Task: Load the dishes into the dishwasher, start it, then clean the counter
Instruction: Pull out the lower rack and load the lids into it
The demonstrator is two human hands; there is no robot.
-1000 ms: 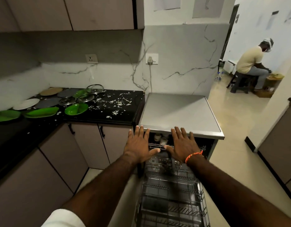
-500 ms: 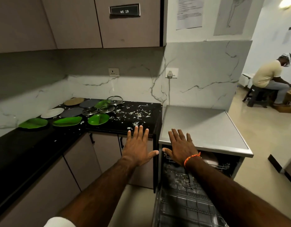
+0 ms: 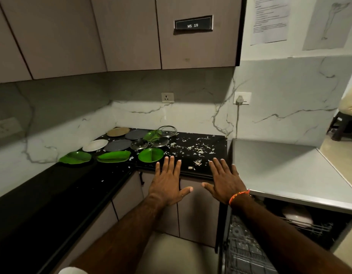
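While both hands hang empty in front of the counter edge, the left hand (image 3: 168,184) and the right hand (image 3: 224,181) each show flat palms-down backs with fingers straight and fanned a little apart, thumbs out toward each other, touching nothing. The dishes sit well ahead on the black counter (image 3: 52,186): three green plates, the round one (image 3: 150,155) nearest the left fingertips, the leaf-shaped one (image 3: 113,156) and another (image 3: 75,157) further left, then a white plate (image 3: 95,145), grey plates (image 3: 118,145), a tan plate (image 3: 117,131) and glass lids (image 3: 139,144) behind. White scraps (image 3: 193,150) litter the counter beside them. The green plates look like thin, stiff plastic, probably light, best pinched at the rim with a thumb on top. The glass lids are likely heavier, slick and breakable; I would take each by its centre knob or by opposite edges, one at a time. The dishwasher (image 3: 274,169) stands to the right with its door down and the lower rack (image 3: 248,252) pulled out, something pale already in the rack inside
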